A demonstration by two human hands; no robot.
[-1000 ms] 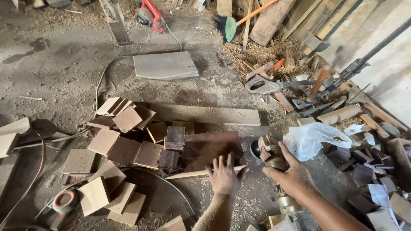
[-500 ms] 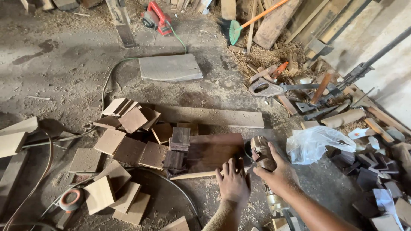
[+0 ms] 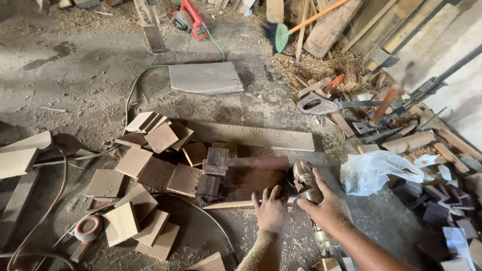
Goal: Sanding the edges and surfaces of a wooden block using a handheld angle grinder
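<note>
Sawdust covers the concrete floor [image 3: 75, 75] where both hands work. Left hand [image 3: 272, 210] lies flat, fingers spread open, pressing on the near edge of a dark wooden board [image 3: 253, 175] and the thin pale strip [image 3: 226, 204] beneath it. Right hand [image 3: 327, 207] has its fingers closed around a worn power tool [image 3: 305, 181] — its front end touches the board's right edge. Square wood offcuts [image 3: 150, 170] lie scattered to the left, a clear plastic bag [image 3: 376, 170] just to the right, and a long plank [image 3: 251, 135] beyond the board.
</note>
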